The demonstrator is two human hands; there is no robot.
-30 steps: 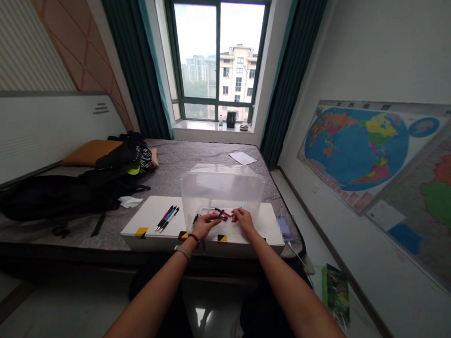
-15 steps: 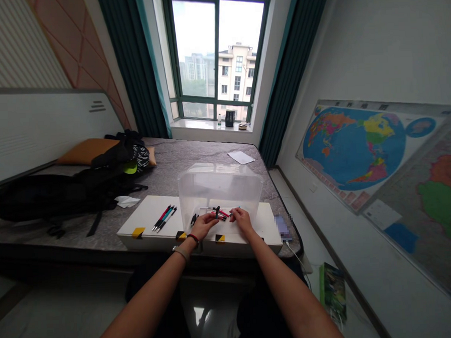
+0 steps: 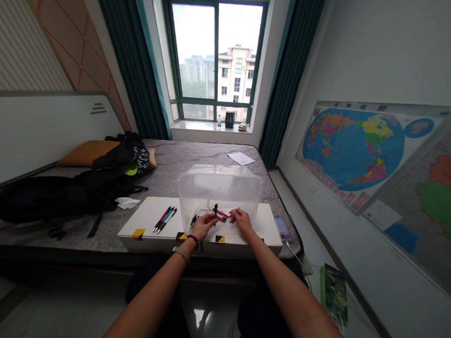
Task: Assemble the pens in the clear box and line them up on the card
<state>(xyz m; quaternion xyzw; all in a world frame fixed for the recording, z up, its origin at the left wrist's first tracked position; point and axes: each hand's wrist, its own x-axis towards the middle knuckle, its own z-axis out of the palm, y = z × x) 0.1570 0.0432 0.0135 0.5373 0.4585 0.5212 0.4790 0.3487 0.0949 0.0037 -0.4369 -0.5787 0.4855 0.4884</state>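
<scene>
My left hand (image 3: 202,227) is closed around a dark pen barrel (image 3: 216,210), which stands nearly upright between thumb and fingers. My right hand (image 3: 241,221) is pinched just to the right, at the end of some thin part too small to make out. Between and behind the hands lie red pen pieces (image 3: 222,215) in a clear plastic bin (image 3: 221,186). Dark pieces (image 3: 194,220) rest at its left side, beside my left hand. Several pens (image 3: 165,220), red, teal and black, lie side by side on the white box top (image 3: 138,217) left of the bin.
The white box rests on the grey mattress (image 3: 195,150), with yellow-black tape (image 3: 138,234) along its front edge. Black bags (image 3: 62,193) lie left, near a crumpled tissue (image 3: 127,202). Paper (image 3: 241,158) lies behind the bin. A blurred device with a cable (image 3: 297,255) sits right.
The dark pen barrel in my left hand has turned more upright and shows higher above the fingers. My right hand stays in nearly the same place.
</scene>
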